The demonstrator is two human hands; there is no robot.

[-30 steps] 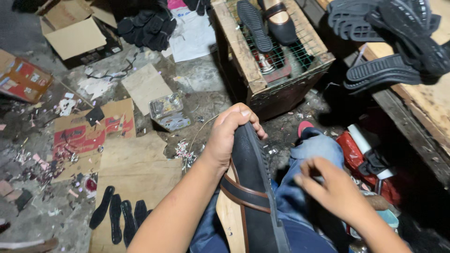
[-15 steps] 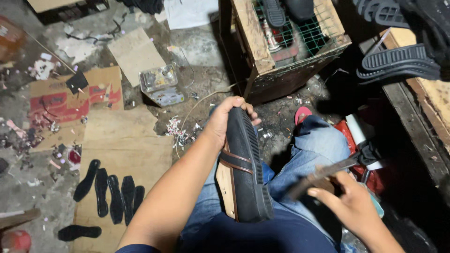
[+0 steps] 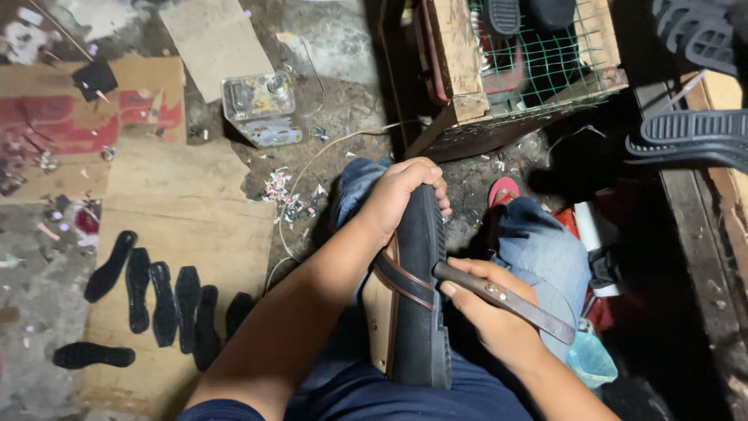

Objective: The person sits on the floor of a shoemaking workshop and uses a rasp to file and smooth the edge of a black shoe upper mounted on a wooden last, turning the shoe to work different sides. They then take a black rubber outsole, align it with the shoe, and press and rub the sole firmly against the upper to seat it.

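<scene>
A black sandal (image 3: 417, 304) with a brown strap is stood on its edge across the lap, sole facing right, and it's gripped at the toe end by the left hand (image 3: 401, 195), fingers wrapped right over the tip. A brown-handled knife (image 3: 505, 302) is clamped in the right hand (image 3: 491, 312), with the tip pressed up against the side of the sole about halfway down. So the two hands are kept apart, one at the top of the sandal and one at its middle.

Off to the left, a row of black insole cutouts (image 3: 156, 296) is laid out on a sheet of cardboard (image 3: 187, 226) on the dirty floor. A small metal can (image 3: 261, 109) is seen further up, near some paper scraps. A wooden crate (image 3: 522, 66) with green mesh is parked just ahead of the knees, and ridged black soles (image 3: 689, 136) are stacked on the bench at the right.
</scene>
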